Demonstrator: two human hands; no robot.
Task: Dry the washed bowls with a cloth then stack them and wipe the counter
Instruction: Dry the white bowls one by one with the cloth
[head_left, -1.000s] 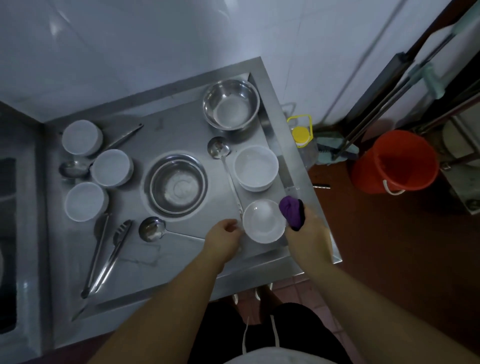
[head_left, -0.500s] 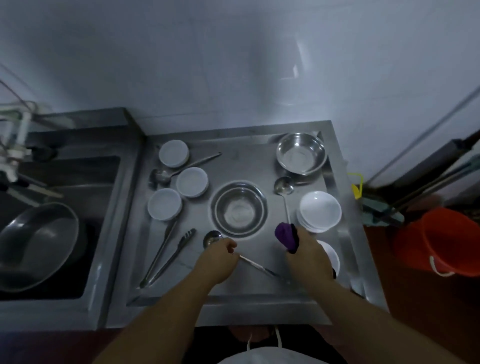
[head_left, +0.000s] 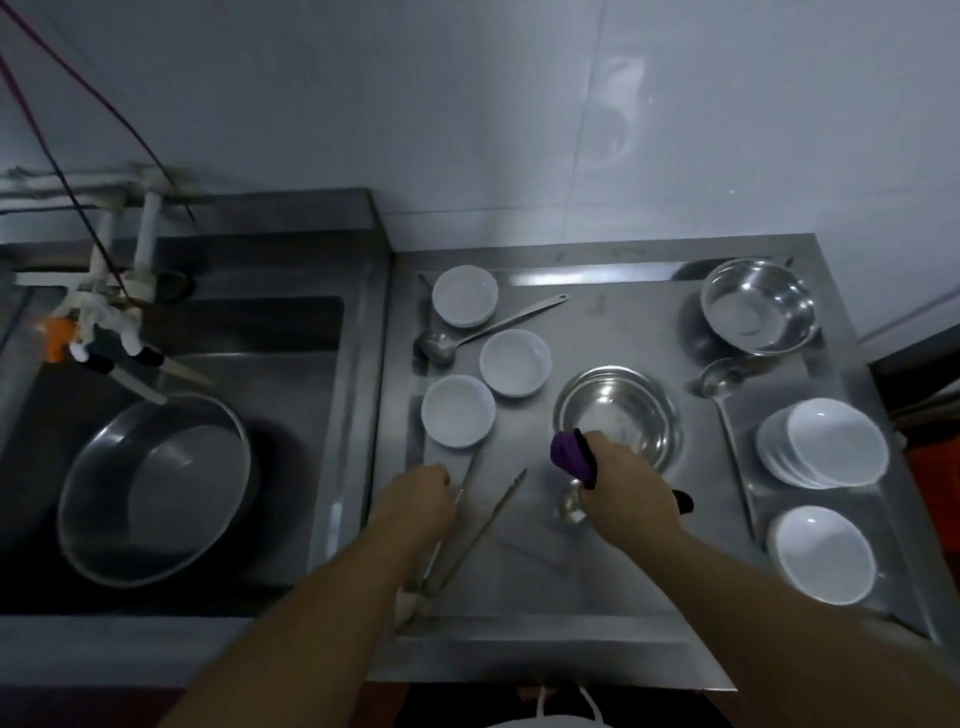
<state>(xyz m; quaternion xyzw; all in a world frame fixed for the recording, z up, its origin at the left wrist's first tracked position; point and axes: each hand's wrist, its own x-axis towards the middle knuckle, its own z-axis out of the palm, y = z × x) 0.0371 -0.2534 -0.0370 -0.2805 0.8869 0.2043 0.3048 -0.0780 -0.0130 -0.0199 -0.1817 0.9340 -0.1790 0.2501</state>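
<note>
Three white bowls stand on the left of the steel counter (head_left: 597, 597): one at the back (head_left: 464, 295), one in the middle (head_left: 514, 362), one nearer me (head_left: 457, 410). On the right a stack of white bowls (head_left: 826, 441) sits behind a single white bowl (head_left: 821, 561). My right hand (head_left: 628, 491) grips a bunched purple cloth (head_left: 569, 457) over the near rim of the centre steel bowl (head_left: 623, 410). My left hand (head_left: 415, 501) hovers with curled fingers beside the tongs (head_left: 485, 525); I cannot tell whether it holds anything.
Another steel bowl (head_left: 758, 306) sits at the back right, with a ladle (head_left: 719, 376) in front of it. A second ladle (head_left: 441, 345) lies among the left bowls, a third (head_left: 571, 512) under my right hand. The sink on the left holds a large steel basin (head_left: 156, 488).
My right hand carried the cloth left from the front right white bowl to the centre steel bowl. My left hand shifted left to the tongs. My view swung left, showing the sink.
</note>
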